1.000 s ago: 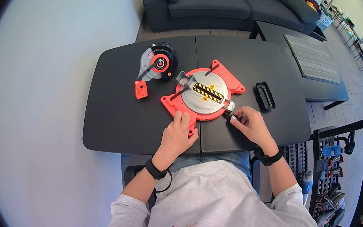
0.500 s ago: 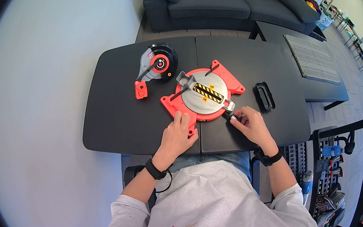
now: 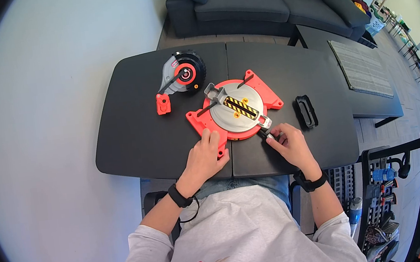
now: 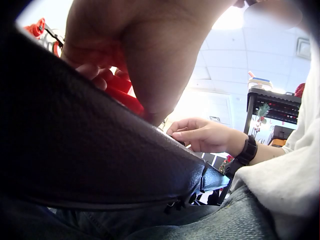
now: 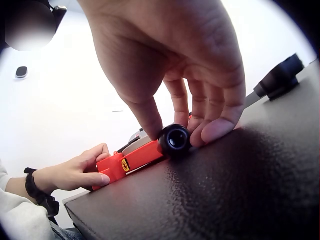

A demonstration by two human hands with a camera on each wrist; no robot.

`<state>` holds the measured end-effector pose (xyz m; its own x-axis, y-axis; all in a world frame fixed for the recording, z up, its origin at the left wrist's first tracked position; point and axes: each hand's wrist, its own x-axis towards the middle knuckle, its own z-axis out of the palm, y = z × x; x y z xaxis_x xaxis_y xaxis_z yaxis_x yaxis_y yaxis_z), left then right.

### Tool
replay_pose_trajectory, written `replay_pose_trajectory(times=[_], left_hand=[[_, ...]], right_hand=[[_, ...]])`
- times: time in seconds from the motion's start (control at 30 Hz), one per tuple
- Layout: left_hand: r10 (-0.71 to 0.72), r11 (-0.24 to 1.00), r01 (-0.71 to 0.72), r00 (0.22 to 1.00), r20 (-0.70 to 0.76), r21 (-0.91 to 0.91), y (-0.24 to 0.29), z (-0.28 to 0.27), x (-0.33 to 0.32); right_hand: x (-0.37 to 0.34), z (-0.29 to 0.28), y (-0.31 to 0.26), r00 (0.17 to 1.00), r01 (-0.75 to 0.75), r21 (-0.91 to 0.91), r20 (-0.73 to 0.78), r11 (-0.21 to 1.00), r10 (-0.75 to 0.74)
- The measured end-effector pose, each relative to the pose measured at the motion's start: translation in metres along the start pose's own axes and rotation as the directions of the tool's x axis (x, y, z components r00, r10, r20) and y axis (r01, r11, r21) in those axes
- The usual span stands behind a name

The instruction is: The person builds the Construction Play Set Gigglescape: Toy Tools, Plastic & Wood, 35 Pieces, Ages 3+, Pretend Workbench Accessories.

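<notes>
A toy mitre saw base (image 3: 275, 98) lies flat on the black table, red with a round grey turntable (image 3: 225, 120) and a yellow-and-black striped slot. My left hand (image 3: 205, 155) grips its near left corner, thumb low on the side and fingers over the top. At the turntable's front, my right hand (image 3: 291, 146) pinches a black knob (image 5: 174, 138) between thumb and fingers; the right wrist view shows the knob's round, hollow end. Farther back on the left lies the saw head (image 3: 173, 76), grey with a black round guard and a red foot (image 3: 163, 103).
A black oblong frame-like piece (image 3: 306, 111) lies right of the base. The table's (image 3: 132, 135) near edge runs close to the person's lap. Beyond stand a grey sofa (image 3: 241, 4) and a low side table (image 3: 314, 39); a black rack (image 3: 376, 199) is at the right.
</notes>
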<state>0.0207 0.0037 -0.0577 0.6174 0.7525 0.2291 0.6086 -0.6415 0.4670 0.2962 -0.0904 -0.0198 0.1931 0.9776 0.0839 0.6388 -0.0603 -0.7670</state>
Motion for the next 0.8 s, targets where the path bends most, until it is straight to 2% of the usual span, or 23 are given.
replay_pose_trajectory(times=[0.8], left_hand=[[0.010,1.000,-0.010,1.000,-0.010,0.004,-0.0019,0.0023,-0.0005]], right_hand=[[-0.0004,0.0004,0.0004,1.000,0.001,-0.018,0.003,1.000,-0.001]])
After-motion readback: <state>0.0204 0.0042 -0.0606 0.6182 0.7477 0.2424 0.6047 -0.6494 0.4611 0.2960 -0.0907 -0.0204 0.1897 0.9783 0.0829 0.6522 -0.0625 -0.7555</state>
